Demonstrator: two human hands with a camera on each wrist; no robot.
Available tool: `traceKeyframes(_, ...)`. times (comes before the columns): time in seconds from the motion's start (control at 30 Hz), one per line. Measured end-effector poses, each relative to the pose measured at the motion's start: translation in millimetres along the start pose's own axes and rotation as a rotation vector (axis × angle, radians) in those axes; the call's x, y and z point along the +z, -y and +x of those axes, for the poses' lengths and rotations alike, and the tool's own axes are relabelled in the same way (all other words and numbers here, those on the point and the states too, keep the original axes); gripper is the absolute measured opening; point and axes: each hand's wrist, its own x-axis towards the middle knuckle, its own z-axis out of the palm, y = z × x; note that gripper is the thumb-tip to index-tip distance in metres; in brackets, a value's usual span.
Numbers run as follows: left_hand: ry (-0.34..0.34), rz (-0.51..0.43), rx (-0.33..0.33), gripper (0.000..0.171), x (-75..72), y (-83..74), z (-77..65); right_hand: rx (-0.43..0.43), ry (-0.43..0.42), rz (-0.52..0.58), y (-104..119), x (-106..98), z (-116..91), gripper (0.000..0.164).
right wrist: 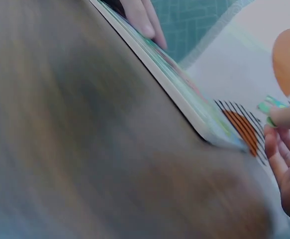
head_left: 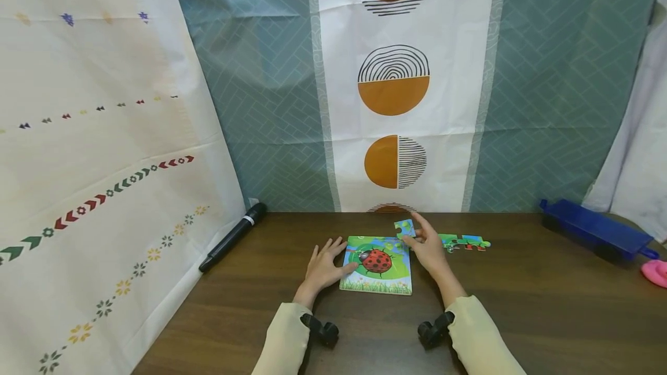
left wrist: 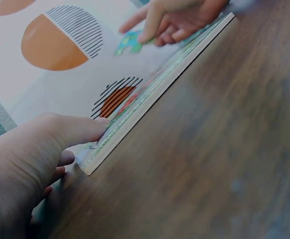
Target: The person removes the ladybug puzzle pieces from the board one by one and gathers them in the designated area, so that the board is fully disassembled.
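A square puzzle board [head_left: 377,287] with a red ladybug picture lies flat on the table. My left hand [head_left: 324,269] is at its left side, fingers spread and the thumb resting on the board's edge; the left wrist view shows that thumb [left wrist: 85,130] on the top surface. Above the board's far right corner, my right hand [head_left: 428,247] pinches a small green and blue puzzle piece [head_left: 404,227] between thumb and fingers. In the right wrist view the held piece shows just past the board's corner.
Several joined puzzle pieces [head_left: 464,242] lie right of the right hand. A black marker [head_left: 233,238] rests at the back left. On the far right are a blue toy cart [head_left: 596,227] and a pink object [head_left: 655,272]. Patterned cloth [head_left: 271,103] hangs behind the brown table [head_left: 375,340].
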Motion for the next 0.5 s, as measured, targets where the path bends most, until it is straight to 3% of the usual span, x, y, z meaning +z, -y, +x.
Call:
traceKeyframes(0.17, -0.007, -0.017, 0.001, 0.069, 0.4, 0.0, -0.7, 0.021, -0.101, -0.006, -1.3, -34.9, 1.3, 0.056)
traceKeyframes(0.37, -0.011, -0.009, -0.001, 0.069, 0.8, 0.0, -0.9, 0.068, -0.216, -0.173, -11.6, -92.7, -3.3, 0.056)
traceKeyframes(0.5, -0.013, -0.009, 0.006, 0.069, 0.7, 0.4, -0.9, 0.1, -0.231, -0.262, -22.3, -130.0, -9.8, 0.058)
